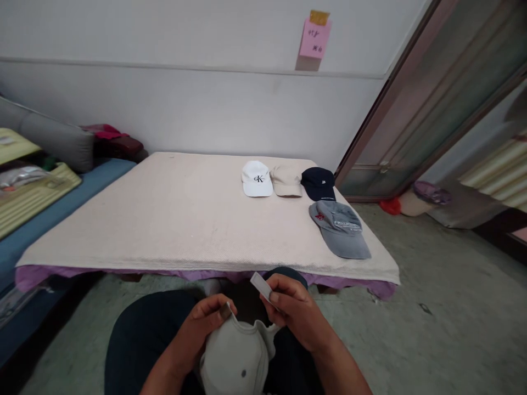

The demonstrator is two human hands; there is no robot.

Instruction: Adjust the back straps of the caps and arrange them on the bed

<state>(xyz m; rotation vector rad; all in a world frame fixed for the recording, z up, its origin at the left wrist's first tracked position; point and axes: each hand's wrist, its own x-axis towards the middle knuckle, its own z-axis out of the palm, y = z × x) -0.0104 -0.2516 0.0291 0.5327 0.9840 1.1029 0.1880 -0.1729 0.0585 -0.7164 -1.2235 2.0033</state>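
Observation:
A light grey-beige baseball cap (pixel 236 359) rests over my lap, its crown toward me. My left hand (pixel 208 323) is closed on the edge of the cap's back opening, thumb on top, where a small dark patch shows. Pinched between the thumb and fingers of my right hand (pixel 288 304) is the cap's pale strap (pixel 261 286), its free end pointing up and left. The two sides of the back opening are apart. The cap's brim is hidden from this view.
On the cloth-covered table (pixel 164 219) lie a white cap (pixel 256 184), a beige cap (pixel 287 181), a navy cap (pixel 319 184) and a grey cap (pixel 340 230) near the right edge. A pink note (pixel 315 39) hangs on the wall. A grey cushion (pixel 53 137) sits at left.

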